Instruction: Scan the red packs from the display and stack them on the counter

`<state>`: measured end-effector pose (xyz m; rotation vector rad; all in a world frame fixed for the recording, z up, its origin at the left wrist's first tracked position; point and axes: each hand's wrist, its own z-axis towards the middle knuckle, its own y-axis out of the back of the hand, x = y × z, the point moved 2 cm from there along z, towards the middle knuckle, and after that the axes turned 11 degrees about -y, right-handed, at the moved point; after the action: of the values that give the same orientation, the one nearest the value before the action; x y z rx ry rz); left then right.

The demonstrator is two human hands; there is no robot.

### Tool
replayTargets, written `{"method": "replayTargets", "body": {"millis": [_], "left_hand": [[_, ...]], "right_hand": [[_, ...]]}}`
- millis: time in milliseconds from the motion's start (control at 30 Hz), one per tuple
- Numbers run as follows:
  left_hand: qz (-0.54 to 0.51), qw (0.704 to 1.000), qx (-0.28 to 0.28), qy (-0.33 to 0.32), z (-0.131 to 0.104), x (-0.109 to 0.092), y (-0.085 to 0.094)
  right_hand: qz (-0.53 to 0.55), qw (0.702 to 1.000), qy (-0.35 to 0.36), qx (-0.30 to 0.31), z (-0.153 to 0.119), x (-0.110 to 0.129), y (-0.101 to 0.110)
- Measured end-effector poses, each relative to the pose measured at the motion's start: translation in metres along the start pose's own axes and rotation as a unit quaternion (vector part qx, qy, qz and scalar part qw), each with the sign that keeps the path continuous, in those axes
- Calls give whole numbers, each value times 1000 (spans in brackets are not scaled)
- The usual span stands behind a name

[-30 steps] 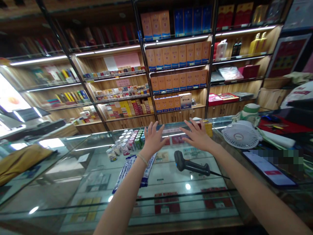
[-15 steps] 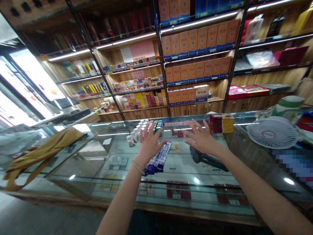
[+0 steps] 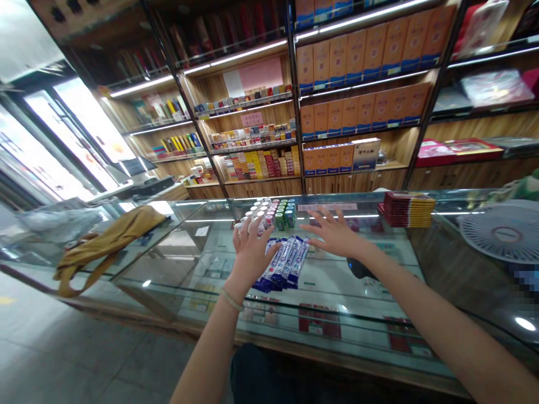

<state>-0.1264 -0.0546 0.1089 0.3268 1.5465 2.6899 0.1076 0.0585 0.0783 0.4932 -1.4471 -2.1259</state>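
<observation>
My left hand (image 3: 251,255) is open with fingers spread, over the left edge of several blue-and-white packets (image 3: 290,261) on the glass counter (image 3: 328,280). It holds nothing. My right hand (image 3: 334,235), also open and holding nothing, hovers to the right of the packets. Behind my left hand stand small white-capped containers (image 3: 261,209) and green tubs (image 3: 286,213). A dark device (image 3: 359,269) is partly hidden under my right forearm. To its right rises a stack of red and yellow packs (image 3: 407,209).
A mustard-coloured bag (image 3: 113,238) lies on the counter at left. A round grey fan (image 3: 503,233) sits at right. Shelves with orange boxes (image 3: 357,118) line the back wall. A monitor (image 3: 137,167) stands at the far left end.
The view has turned left, so the counter items appear further right. My right hand has come closer to the packets. More of the packets and the green tubs now shows.
</observation>
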Motion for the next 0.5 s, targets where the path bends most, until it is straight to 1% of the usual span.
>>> {"method": "replayTargets", "body": {"millis": [133, 267, 367, 500], "left_hand": [[1, 1000, 19, 13, -20, 0, -9], [6, 998, 45, 39, -36, -1, -18], [4, 998, 54, 44, -43, -1, -23], [0, 998, 46, 41, -49, -8, -25]], "right_hand": [[12, 999, 29, 38, 16, 20, -14], [9, 997, 55, 55, 23, 32, -25], [6, 996, 71, 59, 28, 36, -30], [-7, 995, 84, 48, 35, 40, -39]]}}
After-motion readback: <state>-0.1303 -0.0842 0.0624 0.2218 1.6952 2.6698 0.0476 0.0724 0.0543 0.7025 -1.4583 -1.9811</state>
